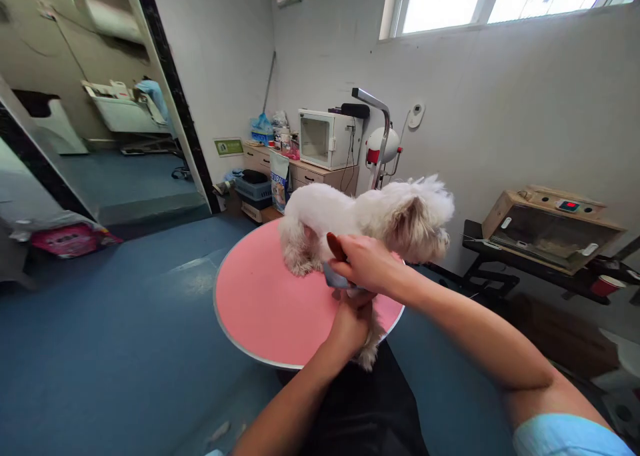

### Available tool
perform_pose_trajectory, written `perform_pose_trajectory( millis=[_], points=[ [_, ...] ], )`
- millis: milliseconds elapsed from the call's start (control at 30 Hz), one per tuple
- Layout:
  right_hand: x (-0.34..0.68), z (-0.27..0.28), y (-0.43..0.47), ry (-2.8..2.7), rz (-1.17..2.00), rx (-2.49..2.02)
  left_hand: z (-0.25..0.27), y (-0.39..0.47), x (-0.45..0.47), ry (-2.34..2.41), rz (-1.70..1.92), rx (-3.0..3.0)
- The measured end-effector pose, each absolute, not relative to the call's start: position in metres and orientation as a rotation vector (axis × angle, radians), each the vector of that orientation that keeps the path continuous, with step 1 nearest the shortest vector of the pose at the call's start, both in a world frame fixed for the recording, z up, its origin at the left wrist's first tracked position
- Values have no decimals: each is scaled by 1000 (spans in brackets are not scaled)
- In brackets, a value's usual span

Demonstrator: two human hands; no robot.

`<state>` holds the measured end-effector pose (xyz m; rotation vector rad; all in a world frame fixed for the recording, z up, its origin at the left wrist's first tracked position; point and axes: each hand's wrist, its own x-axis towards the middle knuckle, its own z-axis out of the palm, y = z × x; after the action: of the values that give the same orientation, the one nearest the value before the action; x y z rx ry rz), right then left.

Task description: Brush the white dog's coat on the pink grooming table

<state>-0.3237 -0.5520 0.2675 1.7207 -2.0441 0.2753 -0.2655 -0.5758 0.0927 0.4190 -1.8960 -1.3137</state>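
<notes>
A white fluffy dog (325, 203) stands on a round pink grooming table (265, 303), its head turned to the right. My right hand (367, 263) is closed around a slicker brush (336, 246) with a brown handle and a greyish head. The brush is low against the dog's chest and front legs. Just beneath, my left hand (353, 323) is closed around one of the dog's front legs (371, 346), whose shaggy lower end hangs at the table's near edge. My hands hide part of the brush and the leg's upper end.
A curved metal grooming arm (385, 129) rises behind the dog. Drawers (305, 174) with a white cabinet (327, 139) stand at the back. To the right, a wooden glass-fronted box (550, 233) sits on a black stand. A doorway (170, 89) opens at the left.
</notes>
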Motion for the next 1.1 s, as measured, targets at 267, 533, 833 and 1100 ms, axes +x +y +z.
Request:
perform_pose_trajectory(
  millis=[267, 533, 833, 1100],
  points=[
    [-341, 258, -546, -2074, 415, 1617, 104, -582, -265, -1917, -1358, 435],
    [-370, 254, -548, -1994, 781, 1507, 109, -597, -280, -1836, -1488, 410],
    [-364, 167, -497, -1529, 1496, 1023, 88, -593, -279, -1671, -1493, 392],
    [-350, 66, -466, -2270, 2907, 1180, 82, -601, -288, -1555, -1701, 459]
  ],
)
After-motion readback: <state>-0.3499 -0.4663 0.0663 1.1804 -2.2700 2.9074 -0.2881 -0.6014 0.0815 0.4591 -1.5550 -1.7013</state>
